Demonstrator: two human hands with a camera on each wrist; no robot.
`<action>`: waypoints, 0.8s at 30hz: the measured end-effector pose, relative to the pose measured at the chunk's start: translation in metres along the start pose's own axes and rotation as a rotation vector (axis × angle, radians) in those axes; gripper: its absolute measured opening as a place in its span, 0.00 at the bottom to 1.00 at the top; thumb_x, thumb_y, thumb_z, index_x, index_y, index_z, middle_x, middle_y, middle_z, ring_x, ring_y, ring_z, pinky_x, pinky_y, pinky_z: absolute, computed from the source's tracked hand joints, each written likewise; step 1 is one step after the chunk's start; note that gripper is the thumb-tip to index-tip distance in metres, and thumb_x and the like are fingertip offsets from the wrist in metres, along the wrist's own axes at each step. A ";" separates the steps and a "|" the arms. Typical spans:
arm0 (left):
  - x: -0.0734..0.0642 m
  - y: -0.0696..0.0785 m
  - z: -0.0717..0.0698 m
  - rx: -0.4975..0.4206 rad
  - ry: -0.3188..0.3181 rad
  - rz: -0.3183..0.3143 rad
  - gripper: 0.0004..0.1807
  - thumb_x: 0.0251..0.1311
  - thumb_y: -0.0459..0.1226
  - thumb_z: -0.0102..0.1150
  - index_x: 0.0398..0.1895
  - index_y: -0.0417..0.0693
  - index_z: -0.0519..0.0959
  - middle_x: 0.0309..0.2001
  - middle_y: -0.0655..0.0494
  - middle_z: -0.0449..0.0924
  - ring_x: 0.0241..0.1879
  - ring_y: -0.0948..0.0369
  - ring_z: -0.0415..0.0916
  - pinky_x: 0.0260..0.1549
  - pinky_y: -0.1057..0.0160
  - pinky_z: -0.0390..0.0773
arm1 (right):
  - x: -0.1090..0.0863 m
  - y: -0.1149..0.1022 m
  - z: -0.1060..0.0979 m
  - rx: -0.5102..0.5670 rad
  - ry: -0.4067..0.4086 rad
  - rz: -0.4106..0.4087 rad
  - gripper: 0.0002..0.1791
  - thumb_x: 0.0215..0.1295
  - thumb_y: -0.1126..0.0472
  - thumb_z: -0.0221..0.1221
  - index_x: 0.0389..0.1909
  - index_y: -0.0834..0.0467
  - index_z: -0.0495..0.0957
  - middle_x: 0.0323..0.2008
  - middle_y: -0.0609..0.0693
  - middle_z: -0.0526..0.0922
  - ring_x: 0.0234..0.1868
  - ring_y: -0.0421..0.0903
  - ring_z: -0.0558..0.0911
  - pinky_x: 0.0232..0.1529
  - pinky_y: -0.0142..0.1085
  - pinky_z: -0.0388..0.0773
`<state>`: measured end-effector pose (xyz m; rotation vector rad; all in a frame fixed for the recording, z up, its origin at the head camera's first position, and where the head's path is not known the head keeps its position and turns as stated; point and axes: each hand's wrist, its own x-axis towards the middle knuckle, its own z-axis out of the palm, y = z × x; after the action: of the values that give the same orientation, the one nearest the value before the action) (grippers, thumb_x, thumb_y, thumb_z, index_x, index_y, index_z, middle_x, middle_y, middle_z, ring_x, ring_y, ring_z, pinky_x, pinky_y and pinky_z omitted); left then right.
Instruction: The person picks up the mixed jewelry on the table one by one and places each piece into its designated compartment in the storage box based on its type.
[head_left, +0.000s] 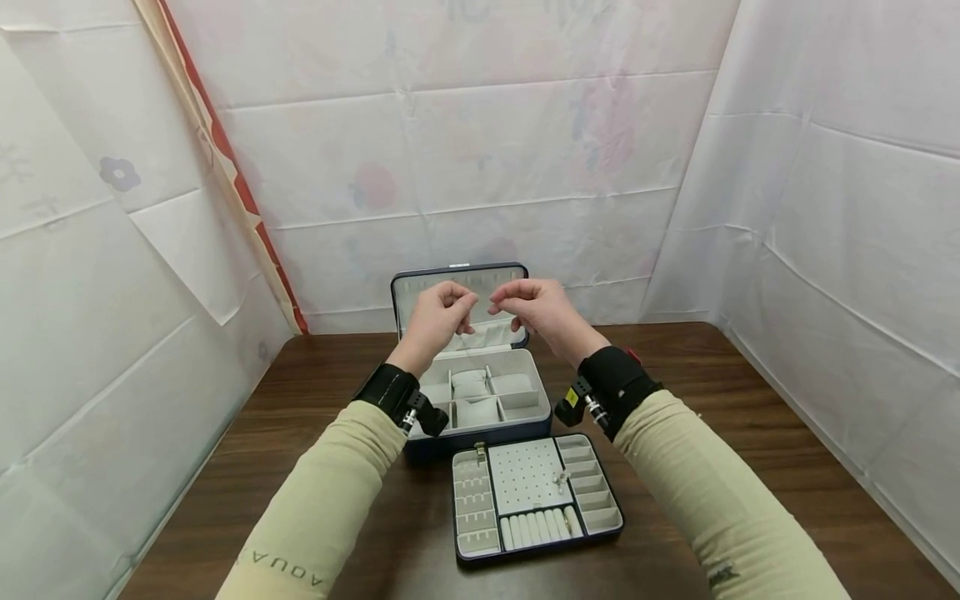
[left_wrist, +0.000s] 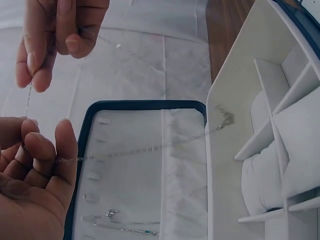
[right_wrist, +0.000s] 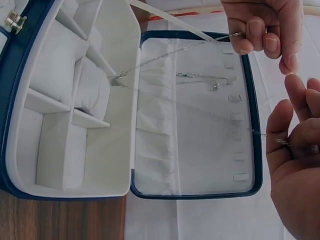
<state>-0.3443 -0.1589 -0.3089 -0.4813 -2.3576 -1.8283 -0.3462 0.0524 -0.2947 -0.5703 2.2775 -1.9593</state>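
My left hand [head_left: 442, 317] and right hand [head_left: 546, 312] are raised close together, in front of the open lid [head_left: 431, 285] of a navy jewelry box [head_left: 480, 435]. Between thumb and fingers, each hand pinches a thin silver necklace [right_wrist: 172, 51]. Its chain dangles in a long loop, with a small pendant [left_wrist: 226, 120] at the low end, over the box. A short length of chain also runs between the fingertips in the left wrist view. On the hooks inside the lid hangs another silver chain with green stones [right_wrist: 190, 76].
White cushions [head_left: 477, 411] sit in the box's compartments. In front lies a jewelry tray [head_left: 551, 547] with slots, a perforated panel and ring rolls; earrings [head_left: 560, 478] and a ring [head_left: 567, 522] are on it. White sheets [head_left: 465, 167] hang behind and beside the wooden table [head_left: 675, 492].
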 end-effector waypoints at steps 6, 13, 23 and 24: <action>0.001 -0.002 -0.003 0.096 0.030 0.017 0.09 0.76 0.40 0.56 0.48 0.44 0.80 0.27 0.51 0.75 0.27 0.57 0.77 0.36 0.59 0.85 | 0.000 0.004 0.000 -0.087 -0.001 -0.002 0.09 0.76 0.61 0.59 0.48 0.58 0.85 0.47 0.59 0.87 0.25 0.46 0.74 0.29 0.33 0.72; 0.002 -0.010 -0.011 0.261 0.012 0.097 0.10 0.75 0.38 0.55 0.51 0.42 0.80 0.33 0.43 0.81 0.28 0.56 0.82 0.35 0.55 0.84 | 0.002 0.010 0.004 -0.375 0.021 -0.010 0.13 0.78 0.60 0.54 0.53 0.54 0.85 0.48 0.53 0.85 0.37 0.57 0.80 0.37 0.45 0.79; -0.001 -0.020 -0.021 0.464 -0.054 0.241 0.15 0.75 0.31 0.46 0.47 0.47 0.85 0.40 0.50 0.83 0.30 0.53 0.78 0.30 0.57 0.76 | 0.007 0.017 0.008 -0.485 0.026 0.022 0.18 0.79 0.61 0.51 0.64 0.54 0.79 0.57 0.53 0.83 0.39 0.49 0.82 0.37 0.38 0.79; -0.002 -0.020 -0.021 0.487 -0.050 0.240 0.16 0.75 0.31 0.45 0.47 0.46 0.86 0.42 0.49 0.83 0.30 0.54 0.76 0.30 0.58 0.74 | 0.007 0.017 0.008 -0.484 0.025 0.026 0.18 0.79 0.61 0.51 0.64 0.54 0.78 0.58 0.53 0.83 0.40 0.50 0.82 0.38 0.39 0.80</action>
<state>-0.3513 -0.1840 -0.3221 -0.7081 -2.5244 -1.1026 -0.3541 0.0445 -0.3115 -0.5463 2.7691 -1.4029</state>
